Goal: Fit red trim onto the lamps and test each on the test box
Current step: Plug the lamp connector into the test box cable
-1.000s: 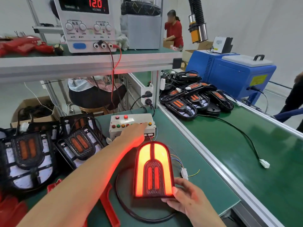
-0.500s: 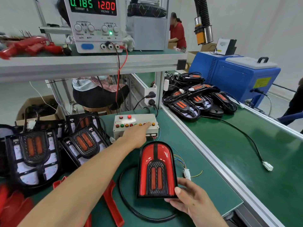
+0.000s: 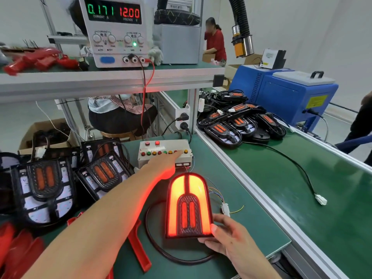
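An arch-shaped lamp (image 3: 188, 206) with red trim stands tilted on the green mat, its outer panels glowing bright orange-red. My right hand (image 3: 225, 236) holds its lower right corner, thumb on the front edge. My left hand (image 3: 163, 165) reaches forward and presses a finger on a button in the row on the white test box (image 3: 161, 156). The lamp's black cable (image 3: 159, 250) loops on the mat, and its white plug (image 3: 225, 209) lies to the right with thin coloured wires.
Untrimmed lamps (image 3: 42, 186) lie stacked at the left, loose red trim pieces (image 3: 138, 246) at the lower left. A power supply (image 3: 114, 31) sits on the shelf above. More lamps (image 3: 237, 123) pile on the conveyor belt (image 3: 302, 188) beside a blue machine (image 3: 285, 93).
The lamp was lit a second ago, dark half a second ago, and glows again now. My left finger has moved right along the button row. The supply's current reading fell from 0.185 to 0.171.
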Available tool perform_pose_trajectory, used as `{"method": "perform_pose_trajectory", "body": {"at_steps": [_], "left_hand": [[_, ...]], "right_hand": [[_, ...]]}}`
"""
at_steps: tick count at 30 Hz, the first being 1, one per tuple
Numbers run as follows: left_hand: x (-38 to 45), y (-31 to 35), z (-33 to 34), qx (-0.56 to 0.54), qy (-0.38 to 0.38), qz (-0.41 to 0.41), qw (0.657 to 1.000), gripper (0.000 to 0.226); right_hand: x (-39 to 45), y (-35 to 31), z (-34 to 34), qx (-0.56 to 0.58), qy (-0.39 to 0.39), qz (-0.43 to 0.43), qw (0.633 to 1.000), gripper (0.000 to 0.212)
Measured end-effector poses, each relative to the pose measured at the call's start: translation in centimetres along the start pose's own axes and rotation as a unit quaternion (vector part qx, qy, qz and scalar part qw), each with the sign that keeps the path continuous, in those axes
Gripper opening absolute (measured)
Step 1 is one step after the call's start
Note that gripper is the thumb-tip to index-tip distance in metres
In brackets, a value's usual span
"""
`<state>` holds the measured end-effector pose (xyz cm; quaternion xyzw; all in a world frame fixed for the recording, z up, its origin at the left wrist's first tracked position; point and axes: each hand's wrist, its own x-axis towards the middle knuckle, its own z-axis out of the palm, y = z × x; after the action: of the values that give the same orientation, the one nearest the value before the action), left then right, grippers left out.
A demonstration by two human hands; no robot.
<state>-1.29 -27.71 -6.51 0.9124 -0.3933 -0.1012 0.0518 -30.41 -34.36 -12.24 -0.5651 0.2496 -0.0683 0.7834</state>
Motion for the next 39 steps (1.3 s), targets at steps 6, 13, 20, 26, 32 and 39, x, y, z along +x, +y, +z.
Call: {"method": "perform_pose_trajectory", "body": {"at_steps": [6, 13, 20, 26, 32, 39], "left_hand": [[-2.1, 0.3, -1.6, -0.144, 0.087, 0.043, 0.985, 0.056], [-7.6, 2.6, -1.8, -0.232, 0.158, 0.173, 0.944, 0.011], [-7.9, 7.7, -1.2, -0.082, 0.077, 0.303, 0.946, 0.011], [-6.5, 13.2, 1.7, 0.125, 0.018, 0.342, 0.931, 0.038], [-5.7, 14.3, 2.7, 0.256, -0.034, 0.357, 0.898, 0.023], [-4.7, 13.9, 0.8, 0.295, 0.014, 0.461, 0.837, 0.016]], "right_hand": [[-0.6, -0.5, 0.4, -0.028, -0.001, -0.009, 1.000, 0.023], [-0.9, -1.2, 1.3, -0.102, 0.019, -0.047, 0.994, 0.023], [-1.0, -1.8, 1.1, -0.253, 0.093, -0.051, 0.962, 0.040], [-0.4, -1.1, -0.7, -0.562, 0.306, -0.050, 0.767, 0.033], [1.7, -1.9, -1.0, -0.558, 0.274, -0.007, 0.783, 0.031], [1.1, -1.9, -1.6, -0.545, 0.258, -0.053, 0.796, 0.027]]}}
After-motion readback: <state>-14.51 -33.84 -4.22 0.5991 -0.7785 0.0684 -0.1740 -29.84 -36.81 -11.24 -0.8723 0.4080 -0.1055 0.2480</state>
